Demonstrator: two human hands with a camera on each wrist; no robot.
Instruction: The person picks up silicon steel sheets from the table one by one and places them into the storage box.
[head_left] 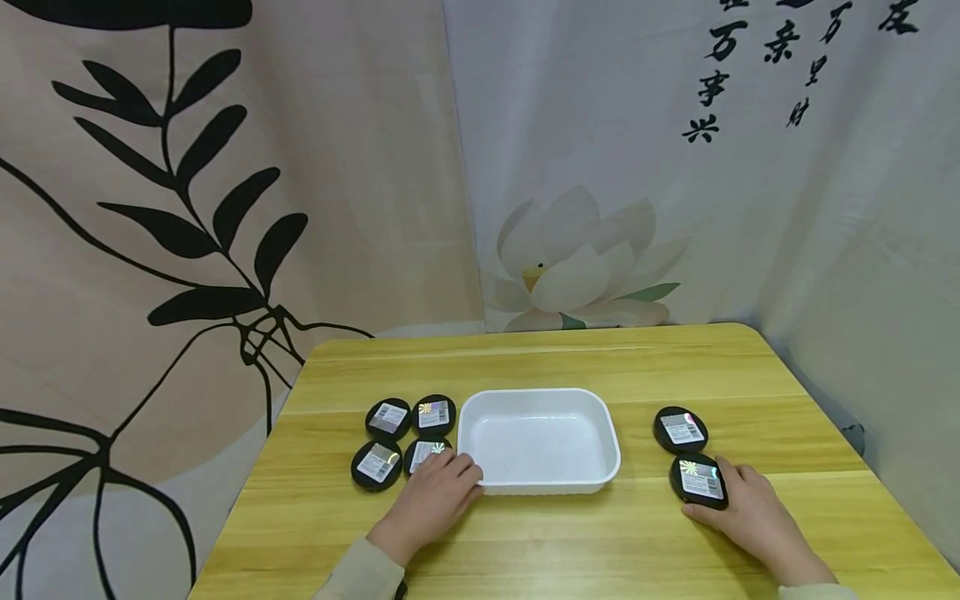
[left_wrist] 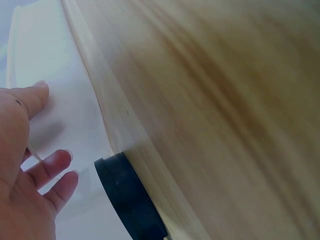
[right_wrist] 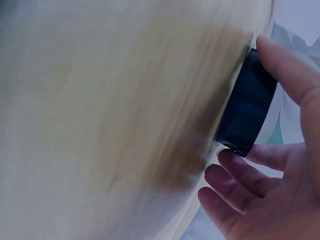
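Observation:
My left hand (head_left: 442,490) is at the near left corner of a white plastic tray (head_left: 540,483). Its thumb lies along the tray's wall (left_wrist: 75,90) in the left wrist view, with fingertips on the other side of the corner. On the right, my right hand (head_left: 750,510) holds a flat round black container (head_left: 701,481) with a barcode label on top. The right wrist view shows thumb and fingers at opposite sides of this black container (right_wrist: 249,102). A second, similar container (head_left: 681,429) lies just beyond it, label up.
Left of the tray, several more black containers (head_left: 377,465) are grouped on the wooden table (head_left: 525,550); my left hand partly covers the nearest one (head_left: 422,451). A printed curtain (head_left: 375,167) hangs behind the table's far edge.

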